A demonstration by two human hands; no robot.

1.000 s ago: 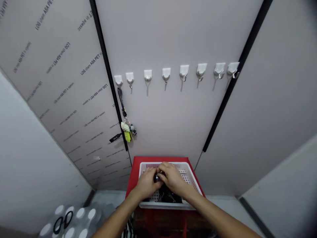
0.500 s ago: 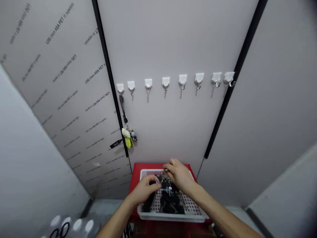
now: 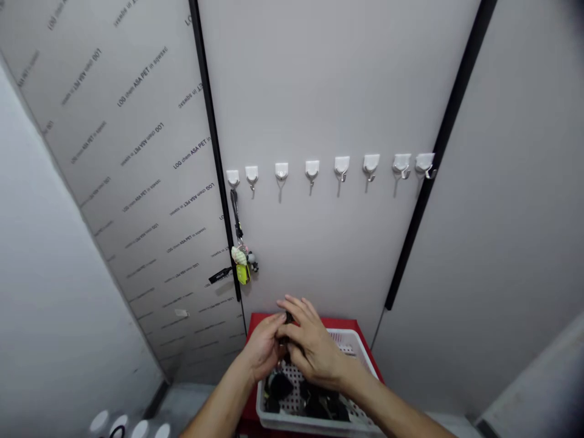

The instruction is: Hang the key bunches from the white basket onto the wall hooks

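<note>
Above the left part of a white plastic basket (image 3: 314, 422), my two hands come together. My left hand (image 3: 263, 348) is closed, thumb and fingers pinching a small black item (image 3: 288, 319), perhaps a keychain strap; most of it is covered by my fingers. From the other side my right hand (image 3: 314, 348) grips the same item with thumb and index finger, its other fingers stretched out. Below, dark keychain-like pieces (image 3: 319, 406) lie on the basket's perforated floor, partly hidden by my hands.
A red surface (image 3: 253, 322) supports the basket. White adhesive hooks (image 3: 312, 167) run in a row across the grey wall. From the leftmost hangs a keychain with black strap, shell and yellow tag (image 3: 243, 274). White-capped bottles (image 3: 119, 422) stand lower left.
My right hand has moved left from the basket's far side to meet my left hand. A black item is now between them. The view has tilted slightly upward.
</note>
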